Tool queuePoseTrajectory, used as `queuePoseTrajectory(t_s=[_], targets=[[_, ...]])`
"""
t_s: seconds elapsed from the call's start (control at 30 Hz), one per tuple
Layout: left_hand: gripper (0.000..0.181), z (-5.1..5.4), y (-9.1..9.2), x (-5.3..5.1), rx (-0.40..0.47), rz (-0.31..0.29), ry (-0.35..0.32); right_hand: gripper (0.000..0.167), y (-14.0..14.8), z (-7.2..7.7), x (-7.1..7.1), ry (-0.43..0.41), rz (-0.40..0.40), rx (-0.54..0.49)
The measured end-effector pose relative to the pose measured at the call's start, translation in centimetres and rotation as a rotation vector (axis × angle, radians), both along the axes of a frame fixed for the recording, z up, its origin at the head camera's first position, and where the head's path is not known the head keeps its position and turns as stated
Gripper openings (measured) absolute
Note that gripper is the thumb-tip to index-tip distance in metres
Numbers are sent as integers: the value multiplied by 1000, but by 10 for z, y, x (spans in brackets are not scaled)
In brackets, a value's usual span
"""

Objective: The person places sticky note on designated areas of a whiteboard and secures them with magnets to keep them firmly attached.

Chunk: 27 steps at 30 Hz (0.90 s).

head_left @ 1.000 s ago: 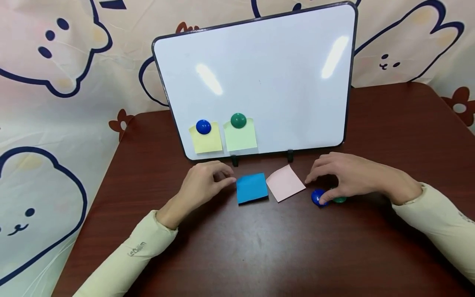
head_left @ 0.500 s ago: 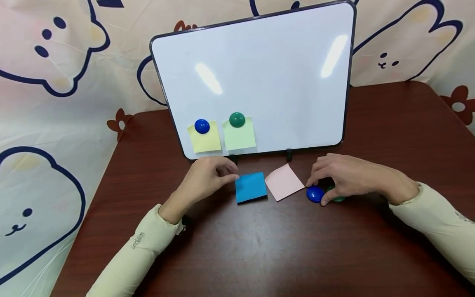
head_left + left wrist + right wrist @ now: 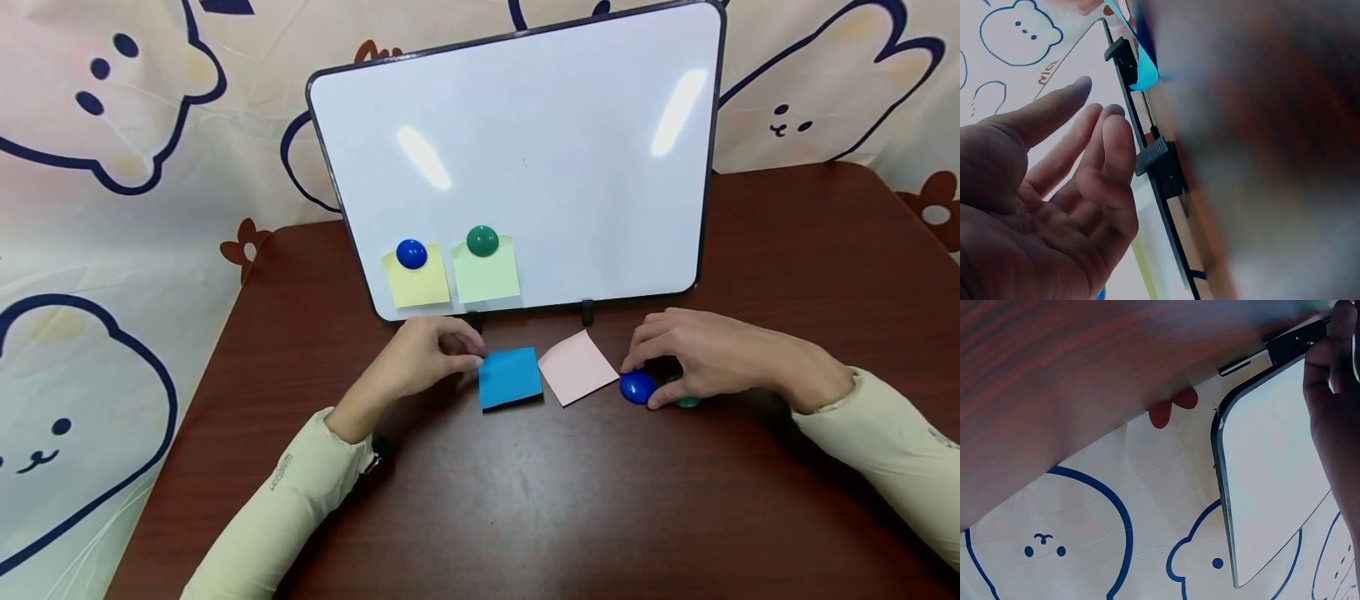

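In the head view, my left hand [image 3: 423,358] hovers at the left edge of a blue sticky note [image 3: 511,379], fingers loosely bent. The left wrist view shows its fingertips apart from the curled blue paper. A pink sticky note [image 3: 577,368] lies just right of the blue one. My right hand [image 3: 701,354] pinches a round blue magnet [image 3: 639,387] between thumb and fingers on the table. Partly hidden under that hand is a green magnet [image 3: 687,402]. In the right wrist view, only part of the hand shows at the right edge.
A whiteboard [image 3: 577,167] stands behind the notes on black feet [image 3: 587,312]. On its lower left, a blue magnet [image 3: 412,254] holds a yellow note [image 3: 420,287], and a green magnet [image 3: 482,241] holds a light green note [image 3: 487,279]. The brown table [image 3: 510,500] lies beneath.
The blue magnet under my right hand has shifted slightly left and away, from beneath the thumb to between thumb and fingers. My left hand has edged a little closer to the blue note.
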<state>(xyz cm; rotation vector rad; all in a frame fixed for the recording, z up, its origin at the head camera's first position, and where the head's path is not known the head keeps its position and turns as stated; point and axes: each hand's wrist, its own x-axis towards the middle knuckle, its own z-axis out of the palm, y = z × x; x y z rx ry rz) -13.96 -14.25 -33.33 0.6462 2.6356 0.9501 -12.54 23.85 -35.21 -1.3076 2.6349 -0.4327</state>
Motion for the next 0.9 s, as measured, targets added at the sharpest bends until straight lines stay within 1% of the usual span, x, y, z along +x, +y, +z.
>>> queuePoseTrajectory(t_s=[0.1,0.2,0.4,0.53,0.63,0.73,0.9], targets=[[14,-2,3,-3,-15,2,-6,42,2,1,0,-22,-3,6],[15,-3,7,-5,-52,13,-23,40,3,1,-1,-34,10,-3],[18,-3,13,-4,-176,32,-27,38,2,-1,-2,10,36,-35],[17,-4,15,-3,-242,36,-16,37,0,-2,-1,36,31,-35],[13,-5,17,-3,-261,30,-8,37,-1,-1,0,39,10,-21],[9,-6,19,-3,-263,16,8,39,0,0,1,43,-6,-29],[5,-6,21,-4,-258,20,25,41,2,1,0,79,8,-66]])
